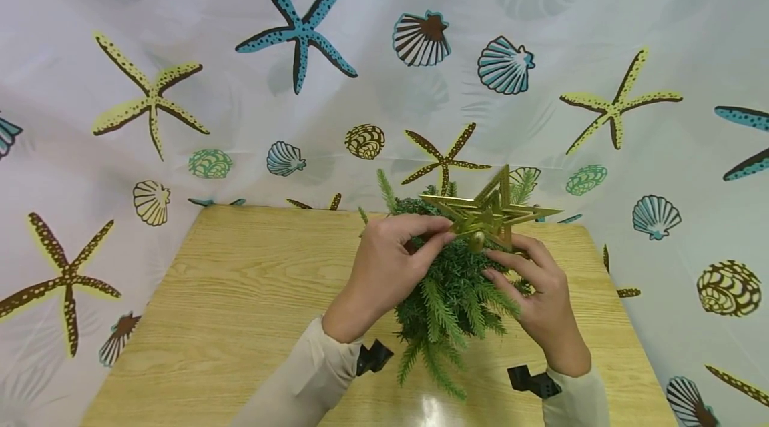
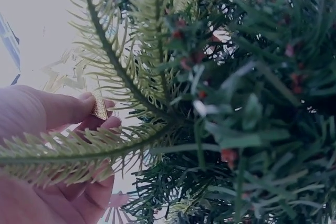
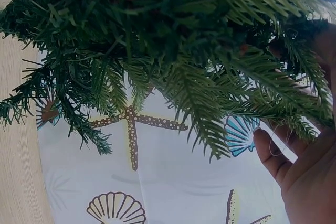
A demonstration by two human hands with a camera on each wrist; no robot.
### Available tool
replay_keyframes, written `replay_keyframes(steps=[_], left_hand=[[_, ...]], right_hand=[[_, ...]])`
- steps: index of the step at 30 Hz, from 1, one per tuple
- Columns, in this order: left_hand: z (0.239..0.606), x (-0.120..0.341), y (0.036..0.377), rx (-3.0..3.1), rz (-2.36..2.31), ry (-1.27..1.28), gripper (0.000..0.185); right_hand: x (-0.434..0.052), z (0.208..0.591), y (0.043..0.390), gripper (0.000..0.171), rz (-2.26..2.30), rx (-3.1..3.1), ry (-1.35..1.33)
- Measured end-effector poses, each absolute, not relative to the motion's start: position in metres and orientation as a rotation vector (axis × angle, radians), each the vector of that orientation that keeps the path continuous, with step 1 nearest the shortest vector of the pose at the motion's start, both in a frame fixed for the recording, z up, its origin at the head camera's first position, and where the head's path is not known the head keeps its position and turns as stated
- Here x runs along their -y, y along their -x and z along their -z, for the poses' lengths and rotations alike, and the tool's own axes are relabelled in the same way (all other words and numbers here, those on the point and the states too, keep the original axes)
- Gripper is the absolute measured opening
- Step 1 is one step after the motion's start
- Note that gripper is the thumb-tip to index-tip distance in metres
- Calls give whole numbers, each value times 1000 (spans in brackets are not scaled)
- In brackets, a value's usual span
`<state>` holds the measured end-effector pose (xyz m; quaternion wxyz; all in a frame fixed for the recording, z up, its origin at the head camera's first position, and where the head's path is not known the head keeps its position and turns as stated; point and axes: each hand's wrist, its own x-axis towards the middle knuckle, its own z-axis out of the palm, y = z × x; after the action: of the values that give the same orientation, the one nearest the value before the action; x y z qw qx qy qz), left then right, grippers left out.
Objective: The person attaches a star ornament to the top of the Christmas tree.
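A gold star tree topper (image 1: 489, 213) with an openwork frame sits at the top of a small artificial Christmas tree (image 1: 447, 287). My left hand (image 1: 393, 263) pinches the star's left lower point between thumb and fingertips. In the left wrist view, a glittery gold tip shows between those fingers, partly behind a light green branch (image 2: 100, 153). On the other side, my right hand (image 1: 543, 290) is just below the star, its fingers loosely bent and apart among the branches. A thin clear loop of thread (image 3: 278, 142) shows by its fingers in the right wrist view. A small gold egg-shaped piece (image 1: 477, 241) hangs under the star.
The tree stands on a light wooden table (image 1: 252, 300). Behind and around it hangs a white cloth (image 1: 372, 93) printed with starfish and shells. Each wrist carries a black camera mount, one at the left cuff (image 1: 374, 357).
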<state>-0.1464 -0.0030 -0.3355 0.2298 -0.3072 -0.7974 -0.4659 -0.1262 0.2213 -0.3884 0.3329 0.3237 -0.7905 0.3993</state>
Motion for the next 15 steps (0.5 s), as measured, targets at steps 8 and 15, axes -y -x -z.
replay_keyframes(steps=[8, 15], left_hand=[[336, 2, 146, 2205, 1117, 878, 12], [342, 2, 148, 2225, 1148, 853, 12]], right_hand=[[-232, 407, 135, 26, -1019, 2070, -836], [-232, 408, 134, 25, -1035, 2088, -826]])
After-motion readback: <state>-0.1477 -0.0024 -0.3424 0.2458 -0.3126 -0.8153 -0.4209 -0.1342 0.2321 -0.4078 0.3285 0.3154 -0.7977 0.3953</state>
